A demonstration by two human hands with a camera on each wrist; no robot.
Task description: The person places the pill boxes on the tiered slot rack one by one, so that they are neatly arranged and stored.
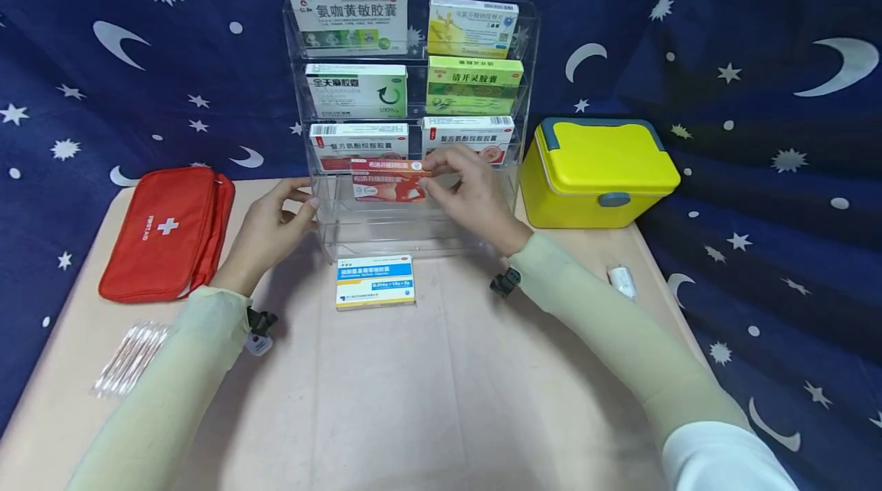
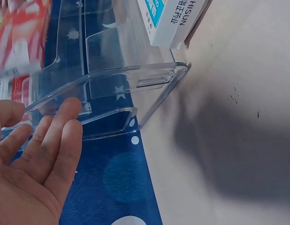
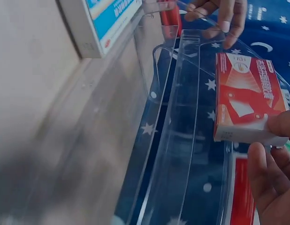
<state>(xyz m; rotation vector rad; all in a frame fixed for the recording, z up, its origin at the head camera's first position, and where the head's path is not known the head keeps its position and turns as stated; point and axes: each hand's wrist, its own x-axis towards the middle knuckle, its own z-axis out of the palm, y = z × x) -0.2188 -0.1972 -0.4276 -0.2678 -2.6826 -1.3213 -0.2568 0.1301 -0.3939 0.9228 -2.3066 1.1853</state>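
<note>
A clear tiered rack (image 1: 441,234) stands on the table with medicine boxes on its upper tiers. My right hand (image 1: 475,196) pinches a red and white medicine box (image 1: 388,181) by its right end, in front of the lower tiers. In the right wrist view, the red and white box (image 3: 248,93) is tilted above a clear ledge. My left hand (image 1: 272,223) is at the rack's left side, its fingers (image 2: 65,145) loosely extended by the clear edge. A white, blue and yellow box (image 1: 375,283) lies on the table before the rack.
A red first aid pouch (image 1: 161,234) lies at the left, with packaged cotton swabs (image 1: 131,357) nearer. To the right stand a yellow lidded case (image 1: 599,177) and a small white bottle (image 1: 622,281). A dark blue patterned cloth (image 1: 730,192) hangs behind.
</note>
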